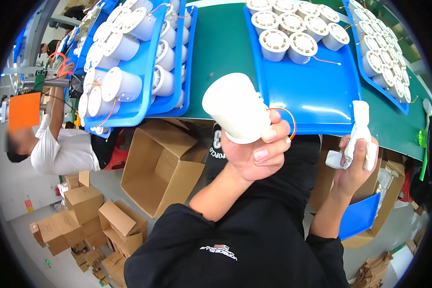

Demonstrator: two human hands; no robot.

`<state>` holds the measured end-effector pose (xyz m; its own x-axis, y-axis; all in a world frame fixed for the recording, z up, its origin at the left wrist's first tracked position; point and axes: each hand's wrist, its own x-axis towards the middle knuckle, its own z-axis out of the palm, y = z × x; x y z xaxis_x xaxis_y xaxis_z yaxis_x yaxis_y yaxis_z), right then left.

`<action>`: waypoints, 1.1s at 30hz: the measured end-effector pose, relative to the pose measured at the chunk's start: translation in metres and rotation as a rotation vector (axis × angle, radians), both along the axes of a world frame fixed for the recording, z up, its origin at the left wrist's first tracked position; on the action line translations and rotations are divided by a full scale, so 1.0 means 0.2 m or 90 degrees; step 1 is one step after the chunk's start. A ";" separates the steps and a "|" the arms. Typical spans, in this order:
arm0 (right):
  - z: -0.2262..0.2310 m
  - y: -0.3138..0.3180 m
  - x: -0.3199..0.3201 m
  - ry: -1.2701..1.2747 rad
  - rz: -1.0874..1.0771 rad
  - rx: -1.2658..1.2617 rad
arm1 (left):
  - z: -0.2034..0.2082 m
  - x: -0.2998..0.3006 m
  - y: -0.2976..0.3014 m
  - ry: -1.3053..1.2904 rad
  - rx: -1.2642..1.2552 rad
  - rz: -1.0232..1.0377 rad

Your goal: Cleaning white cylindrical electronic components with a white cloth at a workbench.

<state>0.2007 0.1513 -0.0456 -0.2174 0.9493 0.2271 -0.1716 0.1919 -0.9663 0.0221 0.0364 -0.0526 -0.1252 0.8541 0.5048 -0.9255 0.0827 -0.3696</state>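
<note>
A white cylindrical housing [235, 108] with red and yellow wires is held up and tilted in my left hand [257, 156]. Its smooth closed side faces me, and the fingers wrap its lower right part. In my right hand [354, 163] a crumpled white cloth [360, 137] is gripped, with folds sticking out above and to the left. Both hands are above the near edge of the green table. Beyond them lies a blue tray [307, 101], its far part filled with several similar white housings [302, 47] standing with slotted ends up.
Stacked blue trays [151, 103] of white housings stand at the left, and another tray [393, 98] at the right on the green table [216, 43]. Below are an open cardboard box [153, 168] and more cartons [79, 206]. A co-worker in a white shirt [65, 151] is at the left.
</note>
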 end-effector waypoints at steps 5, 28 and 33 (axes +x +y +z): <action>0.01 0.04 0.09 0.046 -0.033 -0.050 | 0.25 -0.18 0.08 0.872 -0.369 0.461; -0.12 0.00 0.34 0.049 0.006 -0.161 | 0.56 -0.25 0.54 1.797 -0.113 1.158; -0.07 -0.02 0.23 0.025 0.075 -0.078 | 1.02 -0.62 -0.33 1.993 -0.377 0.841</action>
